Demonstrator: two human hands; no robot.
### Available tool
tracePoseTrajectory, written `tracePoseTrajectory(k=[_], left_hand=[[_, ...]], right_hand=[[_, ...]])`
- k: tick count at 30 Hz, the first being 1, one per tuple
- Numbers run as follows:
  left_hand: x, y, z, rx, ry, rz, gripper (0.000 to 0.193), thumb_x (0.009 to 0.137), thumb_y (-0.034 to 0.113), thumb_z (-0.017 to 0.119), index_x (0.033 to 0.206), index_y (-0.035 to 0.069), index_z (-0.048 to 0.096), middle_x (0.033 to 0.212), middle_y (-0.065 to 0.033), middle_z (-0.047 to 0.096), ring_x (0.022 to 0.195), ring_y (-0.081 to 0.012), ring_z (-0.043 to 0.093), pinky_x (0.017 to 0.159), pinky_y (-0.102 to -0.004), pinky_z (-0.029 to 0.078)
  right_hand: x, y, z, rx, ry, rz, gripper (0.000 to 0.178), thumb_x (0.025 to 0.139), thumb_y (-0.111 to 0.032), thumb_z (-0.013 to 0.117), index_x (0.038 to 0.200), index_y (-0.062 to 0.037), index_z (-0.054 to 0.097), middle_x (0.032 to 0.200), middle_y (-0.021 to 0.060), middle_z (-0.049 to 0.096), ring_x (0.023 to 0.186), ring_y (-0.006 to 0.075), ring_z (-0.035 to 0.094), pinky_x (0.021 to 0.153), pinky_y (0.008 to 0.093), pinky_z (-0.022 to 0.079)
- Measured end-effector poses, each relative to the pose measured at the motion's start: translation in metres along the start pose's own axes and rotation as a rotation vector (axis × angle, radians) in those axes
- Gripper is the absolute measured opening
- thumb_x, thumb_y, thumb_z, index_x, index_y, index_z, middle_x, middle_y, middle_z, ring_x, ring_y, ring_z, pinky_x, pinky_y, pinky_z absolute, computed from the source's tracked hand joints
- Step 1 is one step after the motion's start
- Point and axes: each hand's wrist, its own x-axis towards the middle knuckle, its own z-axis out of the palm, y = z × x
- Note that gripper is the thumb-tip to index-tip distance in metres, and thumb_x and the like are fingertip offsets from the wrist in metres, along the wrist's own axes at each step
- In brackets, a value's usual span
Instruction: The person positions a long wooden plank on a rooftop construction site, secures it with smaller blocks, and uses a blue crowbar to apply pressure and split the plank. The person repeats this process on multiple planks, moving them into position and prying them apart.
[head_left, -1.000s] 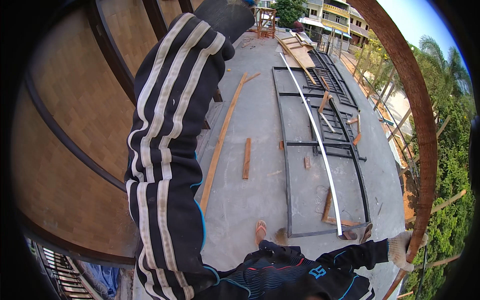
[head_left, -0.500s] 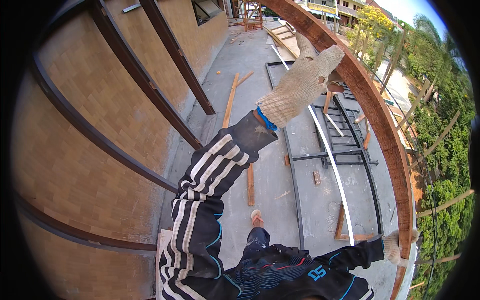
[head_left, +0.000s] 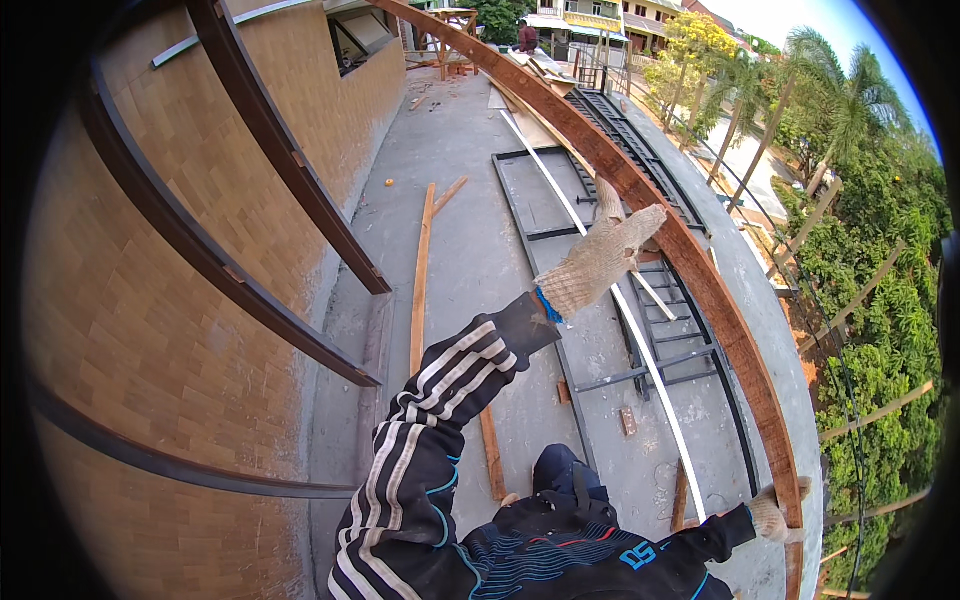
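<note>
A long reddish-brown wooden beam sweeps from the top of the view down to the lower right, its curve partly due to the lens. My left hand, in a worn knitted glove, is at the beam's near side with the thumb raised apart. Its other fingers curl against and under the wood, partly hidden by it. Farther down, by the lower right, my right hand is wrapped around the same beam, also gloved. My left forearm crosses the middle in a dark striped sleeve.
Dark posts lean along the tiled wall at left. On the concrete floor lie a black metal frame, a white strip, a timber length and a brick. Trees border the right edge. A person is far off.
The view has shifted, showing more of the beam's far stretch and a distant person. My left hand now appears lower in the view, still at the beam; my right hand keeps its hold.
</note>
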Motion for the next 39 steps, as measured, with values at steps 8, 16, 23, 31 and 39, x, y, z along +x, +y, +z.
tracePoseTrajectory(k=[8, 16, 23, 31, 39], left_hand=[[0.102, -0.184, -0.139, -0.653, 0.433, -0.320, 0.103, 0.101, 0.016, 0.063, 0.161, 0.032, -0.019, 0.124, -0.0048, 0.055, 0.113, -0.0175, 0.060, 0.094, -0.0377, 0.053], [0.181, -0.349, -0.311, -0.440, 0.770, -0.558, 0.103, 0.091, 0.033, 0.071, 0.164, 0.013, 0.003, 0.138, -0.0120, 0.053, 0.111, -0.0195, 0.057, 0.091, -0.0353, 0.045], [0.180, -0.474, -0.410, -0.989, 0.754, -0.709, 0.077, 0.093, 0.031, 0.073, 0.155, 0.020, 0.028, 0.126, -0.0073, 0.059, 0.115, -0.0224, 0.061, 0.091, -0.0429, 0.048], [0.221, -0.598, -0.508, -0.537, 0.571, -1.248, 0.095, 0.079, 0.043, 0.084, 0.141, -0.001, 0.027, 0.135, -0.0212, 0.046, 0.131, -0.0317, 0.049, 0.104, -0.0589, 0.043], [0.334, -0.639, -0.680, -0.473, 0.367, -1.302, 0.079, 0.086, 0.046, 0.077, 0.141, 0.000, 0.043, 0.132, -0.0178, 0.046, 0.131, -0.0353, 0.045, 0.107, -0.0554, 0.037]], right_hand=[[-0.084, 0.206, -0.065, -0.301, 0.246, 0.090, 0.082, 0.084, -0.053, 0.068, 0.136, 0.0073, 0.047, 0.126, 0.0275, 0.060, 0.118, 0.0404, 0.062, 0.107, 0.0470, 0.047], [-0.192, 0.394, -0.142, -0.636, 0.434, 0.521, 0.085, 0.084, -0.064, 0.067, 0.141, -0.0042, 0.045, 0.140, 0.0180, 0.052, 0.128, 0.0352, 0.051, 0.113, 0.0507, 0.039], [-0.264, 0.512, -0.175, -0.754, 0.532, 0.472, 0.084, 0.086, -0.058, 0.069, 0.142, -0.0016, 0.042, 0.140, 0.0212, 0.051, 0.131, 0.0356, 0.050, 0.111, 0.0493, 0.041], [-0.383, 0.765, -0.178, -0.819, 0.506, 0.612, 0.083, 0.086, -0.059, 0.067, 0.142, -0.0027, 0.044, 0.141, 0.0201, 0.052, 0.131, 0.0359, 0.051, 0.111, 0.0500, 0.042], [-0.470, 0.949, -0.164, -0.928, 0.527, 0.656, 0.082, 0.087, -0.060, 0.066, 0.142, -0.0037, 0.045, 0.142, 0.0189, 0.052, 0.130, 0.0362, 0.051, 0.110, 0.0506, 0.042]])
